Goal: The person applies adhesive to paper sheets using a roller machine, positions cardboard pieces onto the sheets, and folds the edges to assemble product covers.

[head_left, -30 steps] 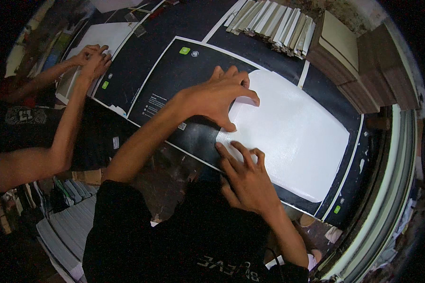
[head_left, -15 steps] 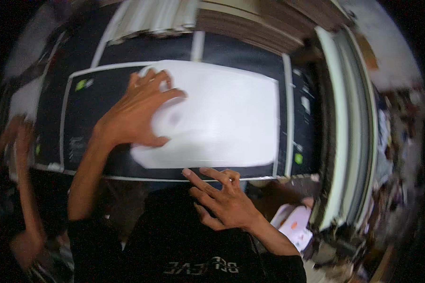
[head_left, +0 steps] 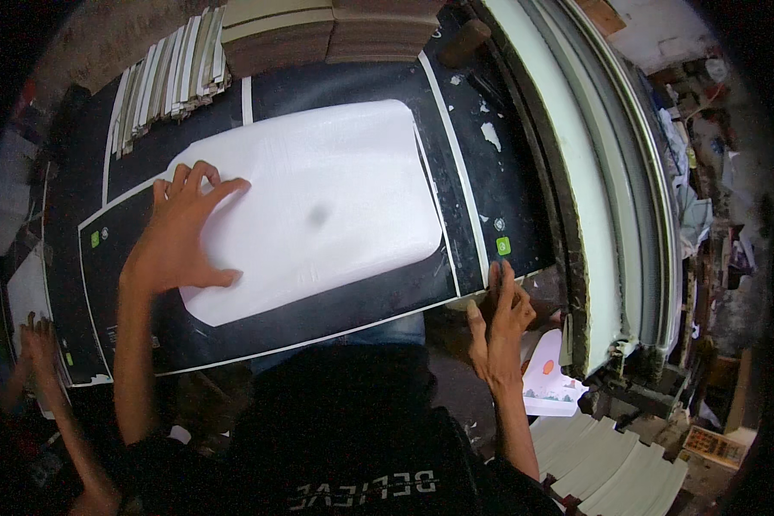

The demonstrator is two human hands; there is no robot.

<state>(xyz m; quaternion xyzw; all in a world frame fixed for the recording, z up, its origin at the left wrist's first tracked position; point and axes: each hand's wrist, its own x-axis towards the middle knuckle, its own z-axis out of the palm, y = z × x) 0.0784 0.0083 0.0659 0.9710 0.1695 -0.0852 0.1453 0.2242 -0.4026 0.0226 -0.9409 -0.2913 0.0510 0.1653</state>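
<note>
A white sheet with rounded corners (head_left: 318,206) lies on a black tabletop (head_left: 387,297) marked with white lines. At the sheet's left edge is my left hand (head_left: 176,236), open, thumb and fingers spread wide with their tips on the sheet. Beyond the sheet's right end, at the table's front edge, is my right hand (head_left: 506,322). Its thumb and index finger are apart, and nothing that it holds can be made out. A small green sticker (head_left: 503,247) lies just past its fingertips.
Several pale strips (head_left: 168,86) and stacked brown boards (head_left: 327,39) lie along the far side. A long machine with pale rollers (head_left: 559,155) borders the right. Another person's hand (head_left: 41,344) is at the far left. Pale notched pieces (head_left: 611,464) lie low on the right.
My right hand has moved right along the front edge, away from the sheet. My left hand stays at the sheet's left edge. The whole view has turned, so the table looks tilted.
</note>
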